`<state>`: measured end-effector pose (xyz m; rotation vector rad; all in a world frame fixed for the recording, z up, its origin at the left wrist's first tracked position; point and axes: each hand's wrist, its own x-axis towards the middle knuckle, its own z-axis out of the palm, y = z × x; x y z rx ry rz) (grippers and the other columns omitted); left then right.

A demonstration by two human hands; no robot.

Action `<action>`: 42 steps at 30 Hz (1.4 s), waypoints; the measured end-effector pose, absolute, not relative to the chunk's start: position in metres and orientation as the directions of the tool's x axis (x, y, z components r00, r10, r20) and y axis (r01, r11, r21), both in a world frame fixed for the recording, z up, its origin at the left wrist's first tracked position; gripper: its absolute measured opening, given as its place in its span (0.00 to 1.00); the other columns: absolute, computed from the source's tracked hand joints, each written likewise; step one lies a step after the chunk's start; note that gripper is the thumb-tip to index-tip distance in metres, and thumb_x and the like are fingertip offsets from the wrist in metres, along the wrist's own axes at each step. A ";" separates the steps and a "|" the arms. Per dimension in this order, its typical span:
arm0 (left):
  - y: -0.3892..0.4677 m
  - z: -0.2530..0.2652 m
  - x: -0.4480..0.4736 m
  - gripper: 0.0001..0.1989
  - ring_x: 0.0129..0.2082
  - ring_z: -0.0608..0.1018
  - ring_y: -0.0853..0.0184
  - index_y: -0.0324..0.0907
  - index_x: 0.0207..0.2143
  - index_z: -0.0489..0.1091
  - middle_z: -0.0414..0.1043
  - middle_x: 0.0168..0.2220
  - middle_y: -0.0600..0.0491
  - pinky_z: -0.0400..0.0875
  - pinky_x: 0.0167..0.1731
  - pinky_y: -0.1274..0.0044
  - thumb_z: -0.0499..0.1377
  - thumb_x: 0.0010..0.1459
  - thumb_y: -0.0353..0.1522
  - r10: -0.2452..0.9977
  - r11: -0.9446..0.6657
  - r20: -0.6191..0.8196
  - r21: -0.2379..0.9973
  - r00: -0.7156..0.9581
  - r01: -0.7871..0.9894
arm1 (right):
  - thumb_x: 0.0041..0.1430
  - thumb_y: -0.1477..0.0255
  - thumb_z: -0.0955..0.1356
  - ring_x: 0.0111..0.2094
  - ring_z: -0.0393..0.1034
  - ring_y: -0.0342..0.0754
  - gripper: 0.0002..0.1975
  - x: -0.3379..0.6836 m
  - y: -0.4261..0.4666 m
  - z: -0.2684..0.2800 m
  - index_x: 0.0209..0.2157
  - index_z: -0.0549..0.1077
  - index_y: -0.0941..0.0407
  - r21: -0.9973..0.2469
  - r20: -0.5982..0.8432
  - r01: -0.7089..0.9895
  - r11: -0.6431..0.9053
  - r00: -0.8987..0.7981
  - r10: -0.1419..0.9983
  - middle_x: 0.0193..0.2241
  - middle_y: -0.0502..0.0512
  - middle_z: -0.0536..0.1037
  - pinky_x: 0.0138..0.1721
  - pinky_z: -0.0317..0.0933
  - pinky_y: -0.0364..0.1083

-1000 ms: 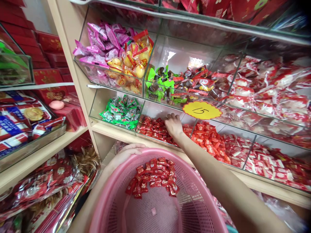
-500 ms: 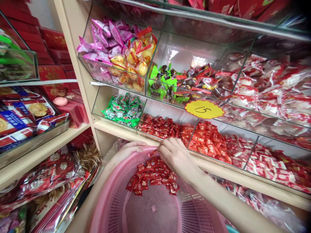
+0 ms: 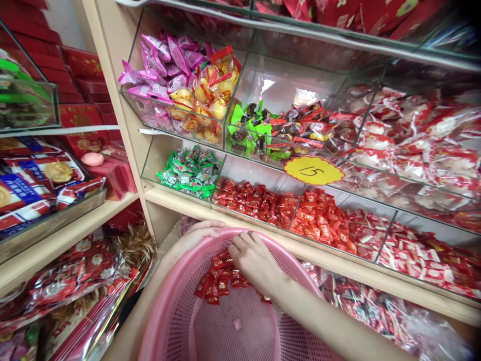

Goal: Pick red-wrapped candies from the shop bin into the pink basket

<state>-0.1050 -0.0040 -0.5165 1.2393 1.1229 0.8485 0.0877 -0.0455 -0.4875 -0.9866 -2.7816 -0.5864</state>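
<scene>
A pink plastic basket (image 3: 176,311) with mesh sides tilts toward the shelf. My left hand (image 3: 197,235) grips its far rim at the left, thumb side hidden behind the edge. Inside, red-wrapped candies (image 3: 213,283) lie in a heap on the far part of the bottom. Over that heap is my right hand (image 3: 251,258), just inside the rim, its fingers curled downward; the fingertips and anything in them are hidden. Beyond the rim, a shelf compartment holds dark red wrapped candies (image 3: 246,199).
Other compartments hold green-wrapped candies (image 3: 190,173), orange-red candies (image 3: 319,215) and pink-and-white ones (image 3: 417,250). A yellow price tag (image 3: 313,169) marked 15 hangs above. The wooden shelf edge (image 3: 180,203) runs close to the basket. Bagged goods (image 3: 376,311) lie below right.
My right hand has moved from the basket's far rim down and left, over the red candies inside. My left hand stays on the rim.
</scene>
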 end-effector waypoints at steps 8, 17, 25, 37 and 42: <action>-0.004 -0.519 -0.105 0.21 0.50 0.71 0.61 0.35 0.44 0.70 0.70 0.50 0.47 0.61 0.51 0.76 0.59 0.45 0.30 0.950 0.163 -0.171 0.985 0.260 0.054 | 0.58 0.76 0.65 0.34 0.61 0.49 0.03 0.078 -0.050 -0.499 0.30 0.70 0.58 0.328 0.207 0.617 0.716 -0.786 0.582 0.29 0.55 0.71 0.36 0.53 0.48; -0.005 -0.513 -0.101 0.20 0.48 0.73 0.62 0.39 0.41 0.71 0.74 0.45 0.51 0.62 0.50 0.76 0.61 0.41 0.31 0.941 0.234 -0.222 0.972 0.257 -0.019 | 0.61 0.71 0.62 0.35 0.61 0.49 0.07 0.082 -0.025 -0.453 0.30 0.70 0.57 0.222 0.363 0.721 0.657 -0.686 0.630 0.30 0.55 0.71 0.36 0.52 0.48; 0.001 -0.524 -0.108 0.21 0.54 0.70 0.61 0.42 0.45 0.70 0.71 0.51 0.52 0.60 0.54 0.74 0.60 0.45 0.31 0.922 0.246 -0.233 0.969 0.309 -0.002 | 0.61 0.79 0.57 0.43 0.65 0.52 0.16 0.104 0.096 -0.431 0.45 0.70 0.60 0.088 0.377 0.996 0.014 -0.047 0.925 0.43 0.65 0.71 0.35 0.60 0.46; 0.001 -0.521 -0.106 0.22 0.51 0.72 0.61 0.39 0.47 0.69 0.72 0.49 0.51 0.62 0.53 0.74 0.60 0.45 0.31 0.923 0.251 -0.234 0.968 0.305 -0.020 | 0.60 0.83 0.54 0.46 0.67 0.57 0.20 0.109 0.125 -0.459 0.44 0.73 0.65 0.120 0.342 0.992 -0.031 -0.012 0.940 0.43 0.72 0.72 0.39 0.64 0.50; 0.000 -0.521 -0.105 0.23 0.49 0.72 0.61 0.39 0.46 0.69 0.72 0.48 0.51 0.62 0.51 0.74 0.61 0.45 0.32 0.922 0.255 -0.241 0.967 0.303 -0.008 | 0.60 0.83 0.55 0.46 0.66 0.57 0.19 0.110 0.125 -0.454 0.45 0.72 0.65 0.142 0.375 0.990 -0.017 -0.038 0.926 0.44 0.72 0.72 0.41 0.63 0.51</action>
